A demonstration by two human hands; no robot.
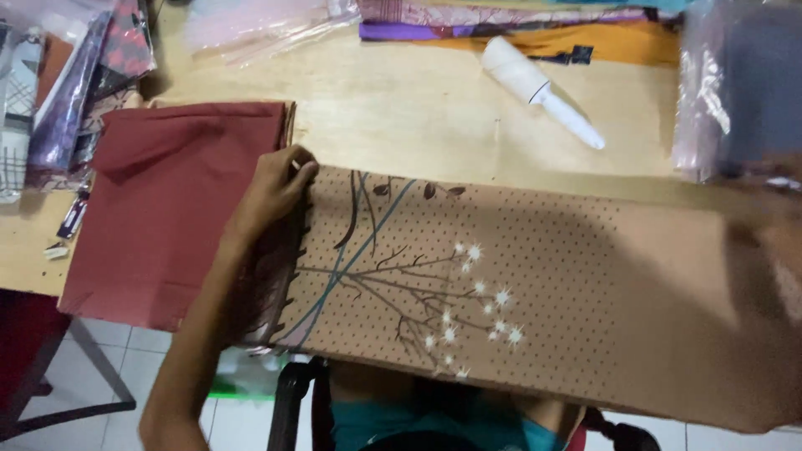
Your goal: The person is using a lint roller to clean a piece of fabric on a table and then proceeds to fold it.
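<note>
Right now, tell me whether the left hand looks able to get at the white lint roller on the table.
Probably yes. The left hand rests on the brown patterned cloth, and only bare wooden table lies between it and the lint roller. Nothing stands in the way.

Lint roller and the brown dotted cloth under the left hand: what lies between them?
In the head view, only bare wooden tabletop separates the white lint roller from the brown dotted cloth.

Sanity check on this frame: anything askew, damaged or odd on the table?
Nothing damaged or spilled. The brown printed cloth overhangs the table's near edge, left hand on its end. The right hand is too blurred to judge.
</note>
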